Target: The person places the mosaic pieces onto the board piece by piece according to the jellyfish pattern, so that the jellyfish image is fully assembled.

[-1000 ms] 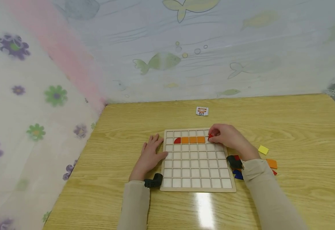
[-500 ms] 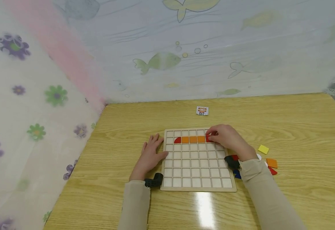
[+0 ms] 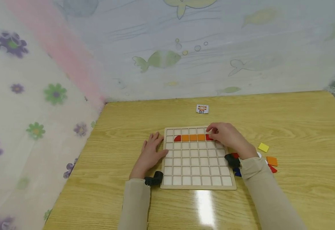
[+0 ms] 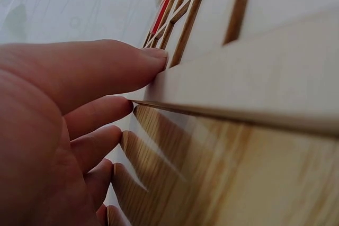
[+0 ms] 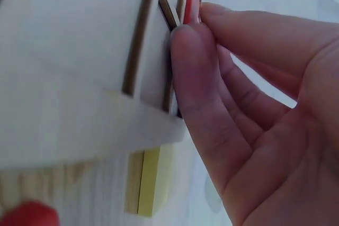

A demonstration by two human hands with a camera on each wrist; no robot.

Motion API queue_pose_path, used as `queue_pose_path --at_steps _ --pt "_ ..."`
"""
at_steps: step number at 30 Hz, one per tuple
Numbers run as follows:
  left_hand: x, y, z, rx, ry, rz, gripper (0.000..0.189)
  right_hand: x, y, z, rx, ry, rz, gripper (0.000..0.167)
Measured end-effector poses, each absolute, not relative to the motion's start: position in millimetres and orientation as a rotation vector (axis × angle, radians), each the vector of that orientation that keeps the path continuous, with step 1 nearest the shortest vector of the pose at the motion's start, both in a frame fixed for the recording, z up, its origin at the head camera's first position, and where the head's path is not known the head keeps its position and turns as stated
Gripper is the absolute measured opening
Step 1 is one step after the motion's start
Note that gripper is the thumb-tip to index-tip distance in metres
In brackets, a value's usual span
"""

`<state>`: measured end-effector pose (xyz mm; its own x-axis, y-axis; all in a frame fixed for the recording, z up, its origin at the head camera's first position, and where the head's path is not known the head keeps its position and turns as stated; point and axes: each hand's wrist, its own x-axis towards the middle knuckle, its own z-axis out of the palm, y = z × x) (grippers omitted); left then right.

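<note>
A wooden grid board [image 3: 198,187] lies on the table. In its second row from the back, a red quarter-round tile [image 3: 177,138], three orange square tiles [image 3: 193,137] and another red tile [image 3: 208,137] sit side by side. My right hand [image 3: 227,135] holds that second red tile at its cell with thumb and index finger, partly covering it, so its full shape is hidden. The right wrist view shows the thumb [image 5: 196,62] against the board and the red tile's edge beside the fingertips. My left hand [image 3: 150,155] steadies the board's left side, thumb on the rim, fingers spread on the table.
Right of the board lie a yellow tile [image 3: 263,147], an orange tile [image 3: 272,161], a red tile [image 3: 272,168] and a blue piece [image 3: 237,172], partly behind the right forearm. A small printed pattern card [image 3: 202,109] lies behind the board. Patterned walls border the table.
My right hand has shifted slightly left and brought the red tile down into the cell right of the orange tiles. The left hand stays at the board's edge.
</note>
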<state>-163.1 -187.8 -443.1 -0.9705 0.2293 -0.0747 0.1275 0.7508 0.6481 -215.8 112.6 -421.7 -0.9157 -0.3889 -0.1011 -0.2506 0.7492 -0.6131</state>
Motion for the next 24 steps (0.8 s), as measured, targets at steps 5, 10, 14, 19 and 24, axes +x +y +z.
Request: queue_pose_path --at_steps 5,10,14,19,24 --pt "-162.9 -189.2 -443.8 0.283 2.789 1.034 0.060 -216.1 121.1 -418.9 -0.508 2.690 -0.945 0.019" --pt "-162.9 -189.3 -445.6 0.271 2.785 1.037 0.060 -215.7 131.0 -416.1 -0.490 2.630 -0.963 0.021" --pt "-162.9 -189.4 -446.0 0.270 2.797 1.043 0.059 -215.5 138.5 -415.5 -0.471 2.619 -0.985 0.021" --pt "-163.5 -189.5 -446.3 0.282 2.803 1.042 0.059 -215.9 153.3 -415.8 -0.429 2.659 -0.976 0.020" --pt "-164.9 -189.9 -446.3 0.291 2.801 1.034 0.060 -215.2 167.5 -414.0 -0.418 2.677 -0.961 0.022"
